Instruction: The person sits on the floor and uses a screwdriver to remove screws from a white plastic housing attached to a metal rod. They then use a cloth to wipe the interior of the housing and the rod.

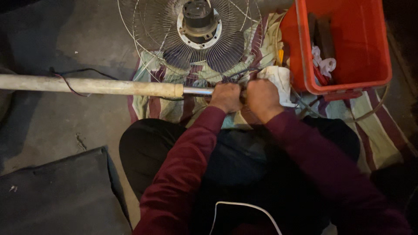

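Gripping a metal tube (198, 91), left hand (226, 96) closed around it, right hand (262, 98) fisted just beside, touching. Tube runs left of the hands into a pale pole (87, 85). Fan guard (191, 35) beyond the hands; red crate (348, 43) right of them.
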